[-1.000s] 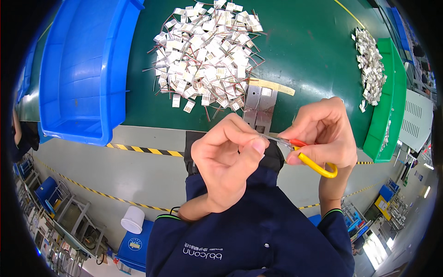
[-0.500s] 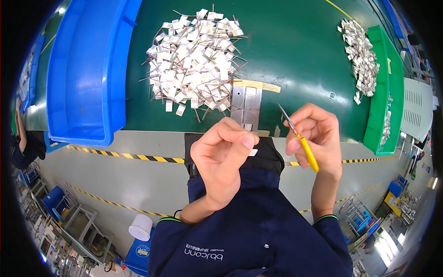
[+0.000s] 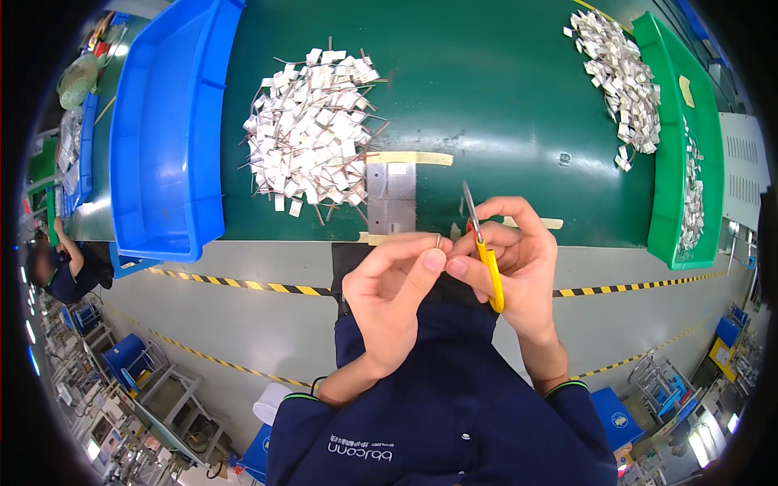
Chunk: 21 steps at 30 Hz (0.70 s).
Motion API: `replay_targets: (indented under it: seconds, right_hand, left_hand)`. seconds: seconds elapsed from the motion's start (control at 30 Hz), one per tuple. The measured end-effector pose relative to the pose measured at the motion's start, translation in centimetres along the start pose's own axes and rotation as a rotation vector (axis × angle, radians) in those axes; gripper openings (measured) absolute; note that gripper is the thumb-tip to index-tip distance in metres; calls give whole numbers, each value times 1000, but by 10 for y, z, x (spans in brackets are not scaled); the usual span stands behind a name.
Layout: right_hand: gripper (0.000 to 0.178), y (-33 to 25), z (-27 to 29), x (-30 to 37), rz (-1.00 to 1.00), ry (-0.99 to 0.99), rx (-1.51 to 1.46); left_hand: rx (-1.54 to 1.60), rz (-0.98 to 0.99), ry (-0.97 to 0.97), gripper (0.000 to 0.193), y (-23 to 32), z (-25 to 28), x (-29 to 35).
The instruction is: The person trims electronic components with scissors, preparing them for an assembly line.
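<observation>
My left hand (image 3: 395, 281) pinches a small piece between thumb and forefinger. A short thin wire end (image 3: 438, 241) sticks up from the fingertips; the rest is hidden. My right hand (image 3: 516, 267) is closed around yellow-handled scissors (image 3: 491, 279), their narrow metal point directed up and away from me. The right thumb and forefinger come up against the left fingertips. Beyond my hands, a heap of small white wired connectors (image 3: 304, 134) lies on the green table (image 3: 486, 89). A grey metal plate (image 3: 391, 198), taped down with masking tape (image 3: 413, 158), sits beside that heap.
A deep blue bin (image 3: 162, 138) stands left of the heap. At the right, a second pile of white connectors (image 3: 620, 81) lies beside a green bin (image 3: 677, 162) holding more small parts. Another person's arm (image 3: 71, 251) shows at the far left.
My right hand has come left with the scissors and now meets my left hand. The white piece below my left fingers no longer shows. The whole view has shifted somewhat.
</observation>
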State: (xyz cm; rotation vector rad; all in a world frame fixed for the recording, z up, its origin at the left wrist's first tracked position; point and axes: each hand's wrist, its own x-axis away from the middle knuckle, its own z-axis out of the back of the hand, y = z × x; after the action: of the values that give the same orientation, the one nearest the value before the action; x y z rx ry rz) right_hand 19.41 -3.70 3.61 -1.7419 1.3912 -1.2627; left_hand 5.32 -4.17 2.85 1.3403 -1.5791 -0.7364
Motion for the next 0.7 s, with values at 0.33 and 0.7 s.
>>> replay_targets:
  seconds: [0.33,0.7]
  right_hand:
    - [43,-19,14,6,12,23,-62]
    - [52,-13,-33,-9,52,82,11]
  left_hand:
    - [39,-73,-52,9,-4,-24,1]
    - [213,-73,-48,4,8,4,-26]
